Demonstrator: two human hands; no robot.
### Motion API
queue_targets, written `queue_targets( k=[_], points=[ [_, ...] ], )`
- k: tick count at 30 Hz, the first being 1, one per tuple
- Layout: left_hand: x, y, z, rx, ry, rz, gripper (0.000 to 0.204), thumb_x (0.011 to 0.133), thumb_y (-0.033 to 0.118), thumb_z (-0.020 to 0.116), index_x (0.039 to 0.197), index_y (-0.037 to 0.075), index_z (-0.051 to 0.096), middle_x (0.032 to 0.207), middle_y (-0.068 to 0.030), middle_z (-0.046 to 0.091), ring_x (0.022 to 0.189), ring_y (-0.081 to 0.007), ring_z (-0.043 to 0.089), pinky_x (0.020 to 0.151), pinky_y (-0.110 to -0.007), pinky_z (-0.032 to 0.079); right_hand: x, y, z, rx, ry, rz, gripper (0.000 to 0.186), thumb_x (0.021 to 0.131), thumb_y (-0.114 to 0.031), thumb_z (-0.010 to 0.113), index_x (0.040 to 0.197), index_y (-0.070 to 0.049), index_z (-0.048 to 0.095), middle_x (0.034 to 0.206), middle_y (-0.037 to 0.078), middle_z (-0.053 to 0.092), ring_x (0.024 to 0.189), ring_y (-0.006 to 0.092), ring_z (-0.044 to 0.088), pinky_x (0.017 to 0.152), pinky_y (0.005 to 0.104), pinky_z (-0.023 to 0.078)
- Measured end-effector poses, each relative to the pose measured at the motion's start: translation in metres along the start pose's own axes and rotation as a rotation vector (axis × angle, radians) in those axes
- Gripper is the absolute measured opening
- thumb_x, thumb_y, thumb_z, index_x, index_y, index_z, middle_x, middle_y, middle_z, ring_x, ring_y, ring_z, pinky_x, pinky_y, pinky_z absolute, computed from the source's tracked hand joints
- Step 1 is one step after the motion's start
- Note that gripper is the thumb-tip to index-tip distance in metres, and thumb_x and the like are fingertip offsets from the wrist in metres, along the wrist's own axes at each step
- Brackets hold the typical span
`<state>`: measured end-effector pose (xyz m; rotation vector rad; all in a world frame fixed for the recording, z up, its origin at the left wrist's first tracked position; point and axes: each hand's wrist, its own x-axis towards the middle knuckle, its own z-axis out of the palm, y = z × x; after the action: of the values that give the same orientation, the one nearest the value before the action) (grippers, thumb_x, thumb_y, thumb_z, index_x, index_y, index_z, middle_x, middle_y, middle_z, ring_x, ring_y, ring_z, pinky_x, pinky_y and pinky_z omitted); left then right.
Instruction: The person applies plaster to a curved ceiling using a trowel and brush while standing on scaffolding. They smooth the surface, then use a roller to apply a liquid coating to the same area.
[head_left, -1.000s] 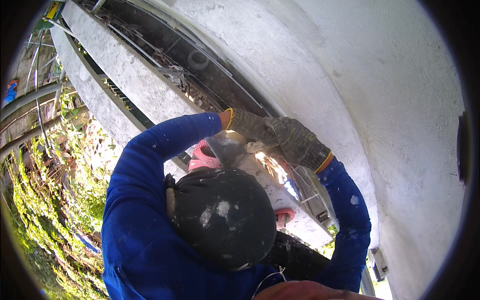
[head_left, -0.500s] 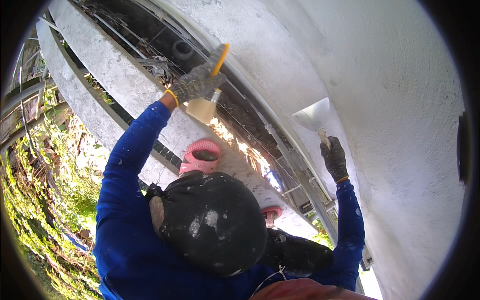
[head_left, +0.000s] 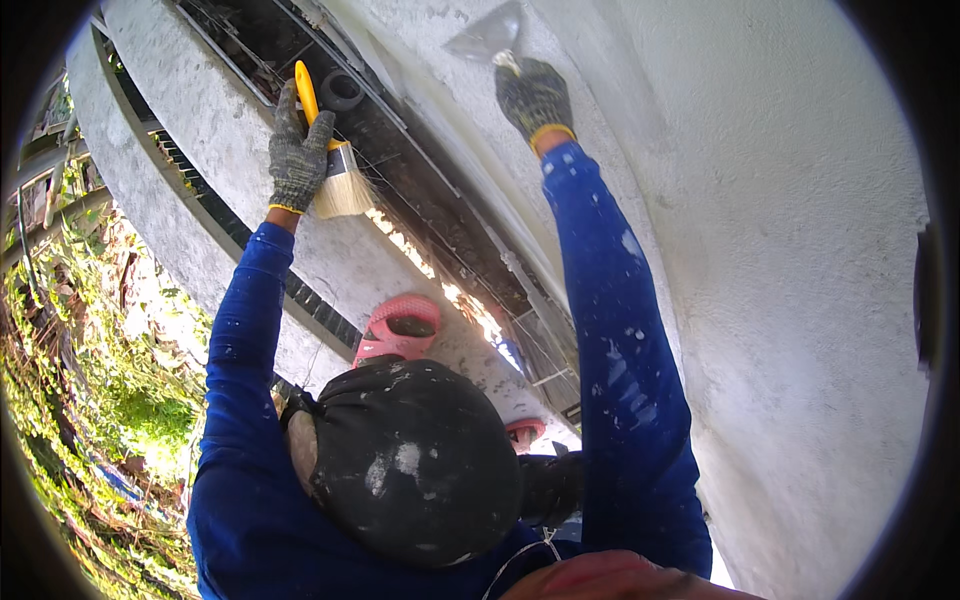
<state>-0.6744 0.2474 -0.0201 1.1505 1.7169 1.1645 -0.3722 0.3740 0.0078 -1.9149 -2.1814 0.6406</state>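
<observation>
Left grip (head_left: 299, 165), grey-green knit-gloved, yellow-cuffed: fingers (head_left: 287, 108) are pointing upward, thumb (head_left: 321, 130) standing apart. Right grip (head_left: 535, 100), likewise gloved: is forming a fist. Left arm (head_left: 243, 320), right arm (head_left: 620, 310), blue-sleeved, white-spattered: are pointing forward.

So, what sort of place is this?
Probably an outdoor building or repair site: a pale, rough wall alongside, long speckled boards underfoot, and sunlit green plants off to the left.
</observation>
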Motion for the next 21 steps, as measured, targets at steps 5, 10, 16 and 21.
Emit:
queue_targets(
  k=[5, 10, 16, 21],
  points=[
    [0.006, -0.012, -0.001, 0.162, -0.015, 0.049, 0.075, 0.094, 0.023, 0.066, 0.153, 0.001, 0.025, 0.151, -0.0203, 0.041, 0.131, -0.0281, 0.051, 0.105, -0.035, 0.044, 0.062, -0.042, 0.028, 0.029, 0.034, 0.035, 0.053, 0.095, -0.043, 0.039, 0.099, 0.000, 0.070, 0.104, 0.027, 0.068, 0.099, 0.0453, 0.063, 0.091, 0.0525, 0.047],
    [0.000, -0.002, -0.007, 0.184, 0.014, 0.105, 0.070, 0.098, 0.020, 0.061, 0.154, 0.002, 0.023, 0.157, -0.0174, 0.033, 0.139, -0.0236, 0.040, 0.110, -0.034, 0.038, -0.008, -0.004, 0.025, -0.015, 0.030, -0.091, 0.046, 0.097, -0.043, 0.046, 0.104, -0.004, 0.068, 0.096, 0.023, 0.069, 0.092, 0.0414, 0.065, 0.086, 0.0500, 0.050],
    [-0.002, 0.020, -0.022, 0.111, -0.106, 0.002, 0.050, 0.096, 0.014, 0.060, 0.145, 0.012, 0.048, 0.140, -0.0138, 0.056, 0.125, -0.0216, 0.056, 0.102, -0.034, 0.047, 0.080, -0.061, 0.036, -0.087, -0.047, -0.097, 0.051, 0.098, -0.043, 0.041, 0.102, -0.003, 0.070, 0.100, 0.025, 0.068, 0.097, 0.0424, 0.064, 0.089, 0.0507, 0.049],
    [0.009, 0.005, -0.006, 0.207, -0.069, 0.206, 0.023, 0.093, 0.016, 0.060, 0.112, 0.009, 0.069, 0.099, -0.0150, 0.069, 0.091, -0.0297, 0.068, 0.082, -0.037, 0.054, 0.172, -0.081, 0.036, -0.015, 0.076, -0.112, 0.059, 0.095, -0.050, 0.041, 0.092, 0.000, 0.072, 0.099, 0.026, 0.068, 0.099, 0.0459, 0.062, 0.092, 0.0517, 0.047]
  ],
)
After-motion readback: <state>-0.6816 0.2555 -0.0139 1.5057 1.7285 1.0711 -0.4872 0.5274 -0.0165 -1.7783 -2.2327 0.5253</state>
